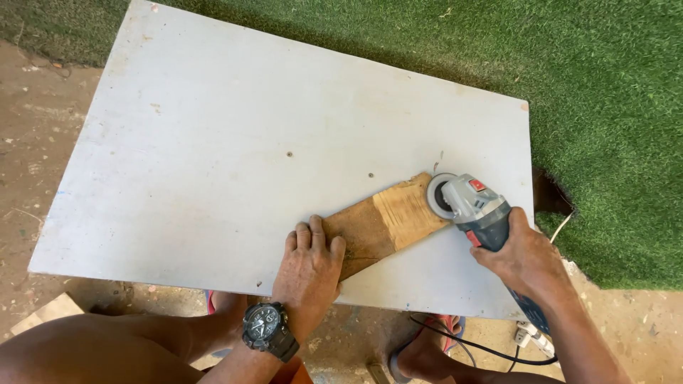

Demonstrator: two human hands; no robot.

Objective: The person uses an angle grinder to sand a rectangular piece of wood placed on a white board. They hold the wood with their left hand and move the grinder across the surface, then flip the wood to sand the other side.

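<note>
A short wooden plank [388, 220] lies on a large white board [235, 156]. Its far half looks paler and freshly sanded, its near half darker. My left hand [309, 267], with a black wristwatch [267, 326] on the wrist, presses flat on the near end of the plank. My right hand [523, 252] grips the blue body of an angle grinder [473, 206]. The grinder's round disc [437, 195] sits at the plank's far right corner.
Green artificial turf [605, 107] covers the ground beyond and to the right of the board. Bare dirt [28, 142] lies on the left. A black cable [469, 346] and a white plug strip [533, 338] lie near my feet, below the board's front edge.
</note>
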